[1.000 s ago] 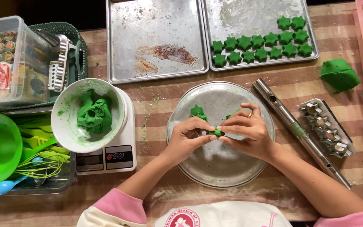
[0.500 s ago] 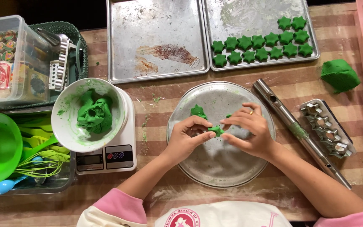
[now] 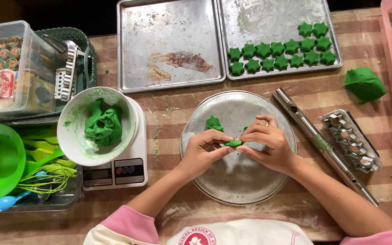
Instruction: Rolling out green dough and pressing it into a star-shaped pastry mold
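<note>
Pinching a green dough piece, left hand and right hand.

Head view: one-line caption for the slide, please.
Both hands, left hand and right hand, pinch a green dough piece over a round metal plate.

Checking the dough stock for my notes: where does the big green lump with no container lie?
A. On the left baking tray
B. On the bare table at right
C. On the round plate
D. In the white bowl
B: the loose dough lump sits directly on the striped table, right of the star-filled tray.
</note>
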